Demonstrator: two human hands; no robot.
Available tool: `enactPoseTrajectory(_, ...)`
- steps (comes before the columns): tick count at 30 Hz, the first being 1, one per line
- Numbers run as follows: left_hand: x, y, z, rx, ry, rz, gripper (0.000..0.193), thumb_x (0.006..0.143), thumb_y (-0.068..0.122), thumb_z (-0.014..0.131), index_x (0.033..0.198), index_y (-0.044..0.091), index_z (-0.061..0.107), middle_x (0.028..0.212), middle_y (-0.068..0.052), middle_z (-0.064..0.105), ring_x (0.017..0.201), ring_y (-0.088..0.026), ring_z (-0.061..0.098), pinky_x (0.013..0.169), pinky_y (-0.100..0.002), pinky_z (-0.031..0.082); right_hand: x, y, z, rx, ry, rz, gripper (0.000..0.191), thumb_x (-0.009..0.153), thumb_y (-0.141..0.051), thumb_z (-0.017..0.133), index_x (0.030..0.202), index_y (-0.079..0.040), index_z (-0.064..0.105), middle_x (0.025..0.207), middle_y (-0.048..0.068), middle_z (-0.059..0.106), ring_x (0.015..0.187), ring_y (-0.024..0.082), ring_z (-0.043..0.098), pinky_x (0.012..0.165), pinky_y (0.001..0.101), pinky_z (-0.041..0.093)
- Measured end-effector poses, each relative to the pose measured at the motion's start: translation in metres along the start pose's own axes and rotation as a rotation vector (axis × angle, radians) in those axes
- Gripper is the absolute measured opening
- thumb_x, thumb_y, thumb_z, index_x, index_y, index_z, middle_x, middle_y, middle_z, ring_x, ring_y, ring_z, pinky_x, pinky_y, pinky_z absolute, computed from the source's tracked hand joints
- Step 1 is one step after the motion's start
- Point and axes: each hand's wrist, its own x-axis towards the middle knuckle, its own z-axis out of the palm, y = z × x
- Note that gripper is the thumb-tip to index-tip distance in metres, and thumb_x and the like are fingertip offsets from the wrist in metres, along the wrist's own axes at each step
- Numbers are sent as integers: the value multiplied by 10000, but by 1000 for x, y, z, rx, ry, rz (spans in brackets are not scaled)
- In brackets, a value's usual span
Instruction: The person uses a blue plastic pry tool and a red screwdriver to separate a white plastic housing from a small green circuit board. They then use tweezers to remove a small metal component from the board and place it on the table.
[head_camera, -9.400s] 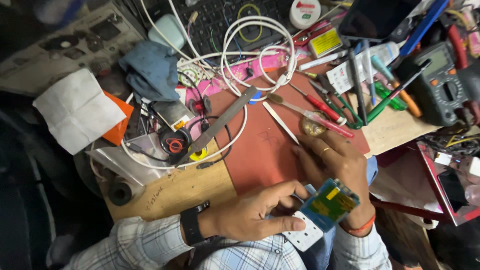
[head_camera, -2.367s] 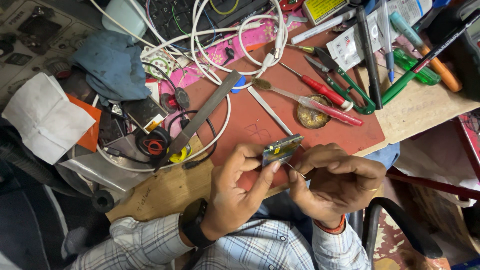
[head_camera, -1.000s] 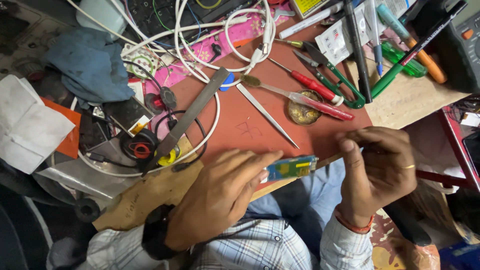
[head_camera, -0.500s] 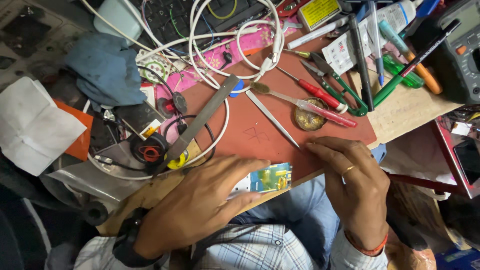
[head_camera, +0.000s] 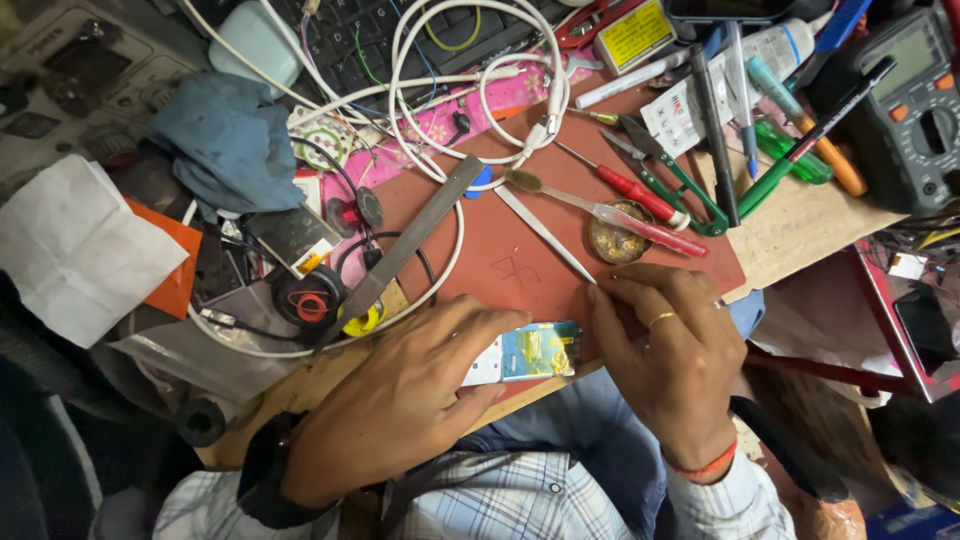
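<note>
At the counter (head_camera: 800, 225) edge, between both hands: small circuit board (head_camera: 525, 352), pinned flat under left hand (head_camera: 405, 405) fingers (head_camera: 480, 325). Right hand (head_camera: 670, 365) fingers curled just right of it; pinching anything, impossible to tell. Probably light, stiff, fragile; best gripped by edges. Left end hidden.

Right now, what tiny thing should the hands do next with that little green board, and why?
Probably bring the right hand down to the circuit board. The left hand already pins the board flat at the edge of the red mat, and the right hand's fingertips are pinched together just beside it; whatever they pinch is too small to see.
</note>
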Motion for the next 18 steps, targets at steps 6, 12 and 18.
enactPoseTrajectory(6, 3, 4, 0, -42, 33, 7, 480, 866, 172, 682, 1324, 57, 594, 1125, -143, 637, 1041, -345, 637, 896, -427, 494, 10, 11, 2, -53, 68, 8, 167, 891, -65, 880, 988, -46, 746, 1001, 63, 704, 876, 238, 670, 730, 349, 529)
enactPoseTrajectory(12, 5, 7, 8, -195, -65, 9, 460, 868, 239, 736, 1289, 76, 647, 1135, -113, 685, 1038, -312, 673, 872, -399, 524, 22, 16, 3, -33, 100, 27, 173, 929, -76, 885, 1046, -49, 760, 1050, 72, 703, 916, 247, 679, 754, 345, 534)
enactPoseTrajectory(18, 5, 4, 15, -242, -143, 150, 505, 836, 186, 761, 1310, 53, 649, 1165, -125, 688, 1081, -322, 685, 925, -405, 527, 14, 14, -13, 147, 117, 102, 234, 914, 19, 813, 1134, -5, 736, 1114, 131, 701, 998, 240, 694, 840, 328, 550)
